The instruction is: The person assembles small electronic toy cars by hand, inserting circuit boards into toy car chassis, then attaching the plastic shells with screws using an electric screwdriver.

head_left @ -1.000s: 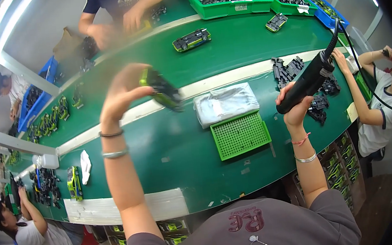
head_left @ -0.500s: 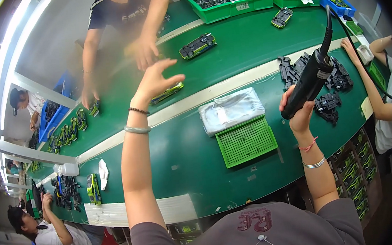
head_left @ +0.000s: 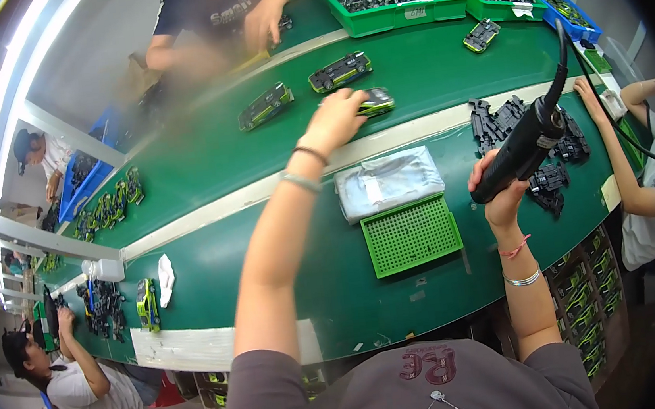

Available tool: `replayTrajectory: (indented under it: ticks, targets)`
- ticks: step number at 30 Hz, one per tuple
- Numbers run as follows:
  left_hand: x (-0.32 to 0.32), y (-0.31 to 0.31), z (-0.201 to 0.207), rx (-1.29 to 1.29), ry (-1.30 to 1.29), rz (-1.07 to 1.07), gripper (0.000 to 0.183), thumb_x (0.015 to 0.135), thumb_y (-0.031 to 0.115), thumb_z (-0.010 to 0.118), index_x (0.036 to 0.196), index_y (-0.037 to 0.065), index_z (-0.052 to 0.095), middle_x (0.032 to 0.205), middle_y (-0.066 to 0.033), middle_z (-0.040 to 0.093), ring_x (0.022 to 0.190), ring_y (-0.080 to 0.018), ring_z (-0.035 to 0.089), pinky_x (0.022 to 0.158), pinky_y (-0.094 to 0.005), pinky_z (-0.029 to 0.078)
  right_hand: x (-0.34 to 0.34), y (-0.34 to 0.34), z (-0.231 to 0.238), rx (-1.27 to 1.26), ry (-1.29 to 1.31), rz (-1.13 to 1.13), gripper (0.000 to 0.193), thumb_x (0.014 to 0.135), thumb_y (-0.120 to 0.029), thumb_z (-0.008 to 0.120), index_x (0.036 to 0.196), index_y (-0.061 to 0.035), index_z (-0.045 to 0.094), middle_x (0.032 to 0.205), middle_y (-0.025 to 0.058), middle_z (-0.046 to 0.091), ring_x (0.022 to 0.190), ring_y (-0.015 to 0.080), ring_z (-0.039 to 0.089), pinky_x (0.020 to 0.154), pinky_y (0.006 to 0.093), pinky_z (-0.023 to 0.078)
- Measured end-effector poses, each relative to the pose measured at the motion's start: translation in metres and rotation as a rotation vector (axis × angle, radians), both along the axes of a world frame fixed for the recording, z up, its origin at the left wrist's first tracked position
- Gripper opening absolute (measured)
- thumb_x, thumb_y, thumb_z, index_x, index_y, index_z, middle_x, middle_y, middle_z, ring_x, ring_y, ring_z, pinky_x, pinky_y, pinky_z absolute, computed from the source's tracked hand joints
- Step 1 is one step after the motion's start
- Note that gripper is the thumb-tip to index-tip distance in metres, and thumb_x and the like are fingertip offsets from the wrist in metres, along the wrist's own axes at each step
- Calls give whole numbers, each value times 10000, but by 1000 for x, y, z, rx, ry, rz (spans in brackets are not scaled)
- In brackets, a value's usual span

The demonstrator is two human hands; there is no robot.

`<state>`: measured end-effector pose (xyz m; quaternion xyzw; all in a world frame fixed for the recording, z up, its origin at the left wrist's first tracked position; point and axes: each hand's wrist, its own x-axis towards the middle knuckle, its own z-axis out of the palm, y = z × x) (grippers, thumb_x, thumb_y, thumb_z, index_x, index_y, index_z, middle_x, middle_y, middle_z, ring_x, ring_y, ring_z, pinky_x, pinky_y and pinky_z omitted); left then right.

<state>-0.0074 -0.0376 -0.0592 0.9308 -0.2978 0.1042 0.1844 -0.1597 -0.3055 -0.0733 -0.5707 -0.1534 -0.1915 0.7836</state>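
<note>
My left hand point(head_left: 338, 119) reaches across the pale rail to the far green strip, its fingers closed on the near end of a yellow-green toy car point(head_left: 377, 101). Just beyond lie two more toy cars, one dark underside up point(head_left: 340, 71) and another to its left point(head_left: 266, 105). In my right hand point(head_left: 502, 193) is a black electric screwdriver point(head_left: 520, 150), held slanting above the table with its cord rising from the upper end. Black plastic chassis parts point(head_left: 550, 178) lie in a loose pile beside and beneath it.
A green perforated tray point(head_left: 413, 235) and a plastic-wrapped pale bundle point(head_left: 389, 183) lie before me. Green bins point(head_left: 403, 16) of small black parts stand at the back. Across the strip a co-worker's hand point(head_left: 265, 26) hovers; others work left and right. A toy car point(head_left: 147, 305) rests at left.
My left hand has moved right and closed on the toy car, which now lies farther right. The co-worker's hands have drawn back, leaving another toy car in sight. My right hand stays nearly still.
</note>
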Motion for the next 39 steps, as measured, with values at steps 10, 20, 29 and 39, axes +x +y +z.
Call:
replayTrajectory:
  ticks: [10,20,29,39]
  targets:
    - [-215,295,58,135,-55,768,376,701,75,683,1040,80,521,937,-152,586,870,-331,564,744,-400,453,7,-15,-14,-79,79,0,793,674,-774,492,923,-22,453,730,53,460,624,144,469,558,254,406]
    - [-565,222,40,-216,71,1350,366,757,88,674,1081,33,514,894,-57,598,756,-107,537,671,-244,448,25,-29,1,-298,86,-30,989,600,-887,331,901,42,491,751,128,504,718,243,523,728,343,452]
    - [-784,62,-66,-1043,797,2172,430,721,196,755,967,45,436,529,-8,465,388,-102,427,348,-266,317,21,-7,5,-375,-17,18,1010,546,-871,419,868,85,471,708,155,527,655,261,538,715,357,474]
    - [-802,14,-194,-334,641,2461,509,660,385,744,953,14,554,897,-190,612,853,-340,597,751,-412,478,55,-26,-7,-308,-68,104,979,592,-845,415,865,93,486,712,156,532,636,253,549,653,332,489]
